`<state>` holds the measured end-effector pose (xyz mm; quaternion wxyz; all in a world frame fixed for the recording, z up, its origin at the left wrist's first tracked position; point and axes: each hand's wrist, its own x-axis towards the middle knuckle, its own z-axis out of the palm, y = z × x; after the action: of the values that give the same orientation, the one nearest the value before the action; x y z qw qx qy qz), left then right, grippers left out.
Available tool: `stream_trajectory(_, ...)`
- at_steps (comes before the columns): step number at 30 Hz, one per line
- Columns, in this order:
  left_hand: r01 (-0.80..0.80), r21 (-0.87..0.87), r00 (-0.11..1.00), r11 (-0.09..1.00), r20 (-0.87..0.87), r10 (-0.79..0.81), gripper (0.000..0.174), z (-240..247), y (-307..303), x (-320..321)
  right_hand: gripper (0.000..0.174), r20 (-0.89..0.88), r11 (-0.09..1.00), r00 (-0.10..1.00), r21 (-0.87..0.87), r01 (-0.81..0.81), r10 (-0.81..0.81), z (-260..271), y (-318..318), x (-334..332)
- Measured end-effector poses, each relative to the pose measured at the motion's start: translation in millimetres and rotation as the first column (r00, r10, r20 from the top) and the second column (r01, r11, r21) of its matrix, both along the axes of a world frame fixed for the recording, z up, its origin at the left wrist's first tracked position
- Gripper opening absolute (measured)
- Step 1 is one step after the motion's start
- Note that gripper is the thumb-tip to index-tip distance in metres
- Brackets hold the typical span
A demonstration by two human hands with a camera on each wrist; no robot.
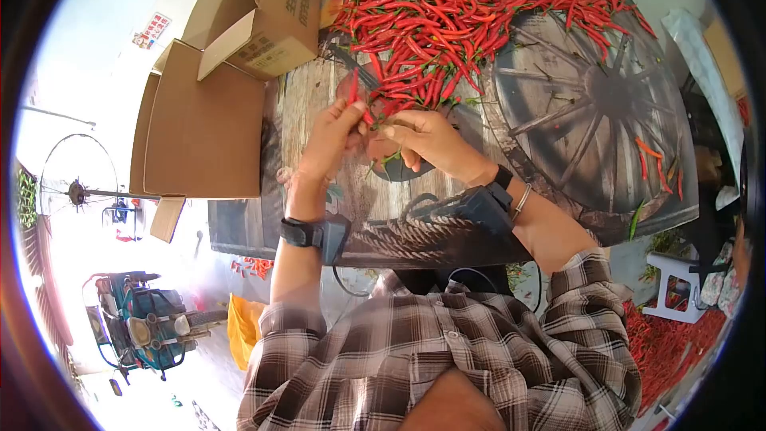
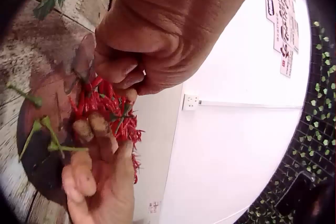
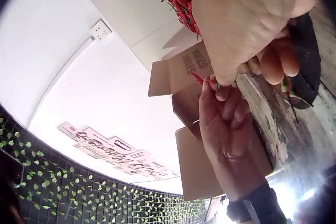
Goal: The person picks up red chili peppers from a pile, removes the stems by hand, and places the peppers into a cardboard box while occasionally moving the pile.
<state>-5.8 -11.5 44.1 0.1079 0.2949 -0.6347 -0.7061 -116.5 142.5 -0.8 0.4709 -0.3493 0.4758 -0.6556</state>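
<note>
My left hand [image 1: 325, 140] holds a red chili pepper [image 1: 353, 86] between thumb and fingers, its tip pointing away from me. Another red chili shows in that grip, with a green stem end [image 2: 126, 110] sticking out. Close on the right, my right hand [image 1: 437, 144] has its thumb and forefinger at the stem, pinching it, while the other fingers curl below. Several loose green stems [image 2: 51, 132] lie on the dark round print of the tablecloth under the hands. Just beyond the fingers starts a large heap of red chilies [image 1: 447, 24].
An open cardboard box [image 1: 203, 124] stands left of the table. Orange and red chilies [image 1: 661, 168] and a green one [image 1: 636, 220] lie at the right of the printed tablecloth [image 1: 550, 104]. More red chilies [image 1: 670, 343] cover the floor near a white stool [image 1: 674, 287].
</note>
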Motion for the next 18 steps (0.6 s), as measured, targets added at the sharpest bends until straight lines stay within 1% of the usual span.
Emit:
stream_trajectory(1,0.036,0.041,0.999,0.999,0.020,-0.036,0.013,-1,4,2,0.023,0.015,1.000,1.000,-0.003,-0.016,0.016,0,0,-1)
stream_trajectory(2,0.105,0.133,0.994,0.986,-0.056,-0.098,0.013,-3,7,5,0.023,0.013,1.000,1.000,-0.003,-0.012,0.012,2,1,-1)
stream_trajectory(3,0.109,0.134,0.993,0.985,-0.057,-0.102,0.013,-3,10,6,0.024,0.013,1.000,1.000,-0.016,0.017,-0.017,4,1,0)
stream_trajectory(5,0.069,0.066,0.998,0.995,-0.005,-0.069,0.013,0,15,7,0.025,0.014,0.999,0.999,-0.029,0.044,-0.044,5,2,1)
stream_trajectory(8,0.058,0.077,0.997,0.995,-0.050,-0.054,0.013,-3,11,12,0.022,0.037,0.999,0.998,-0.014,0.050,-0.049,4,1,0)
stream_trajectory(10,0.065,0.046,0.997,0.997,-0.032,-0.064,0.013,-4,16,13,0.020,-0.009,0.997,0.997,0.024,-0.073,0.073,1,1,-2)
stream_trajectory(11,0.078,0.015,0.997,0.997,-0.014,-0.078,0.013,-4,21,11,0.020,-0.009,0.997,0.997,0.024,-0.072,0.073,2,1,-2)
stream_trajectory(15,0.060,0.012,0.998,0.998,-0.033,-0.059,0.013,1,38,10,0.018,-0.010,0.997,0.998,0.047,-0.057,0.058,3,3,0)
stream_trajectory(17,0.068,-0.051,0.997,0.996,-0.027,-0.070,0.012,0,38,11,0.018,-0.028,0.998,0.998,0.045,-0.048,0.049,3,3,0)
stream_trajectory(18,0.067,-0.051,0.997,0.996,-0.028,-0.068,0.012,0,37,12,0.018,-0.033,0.995,0.996,0.063,-0.077,0.079,3,3,-2)
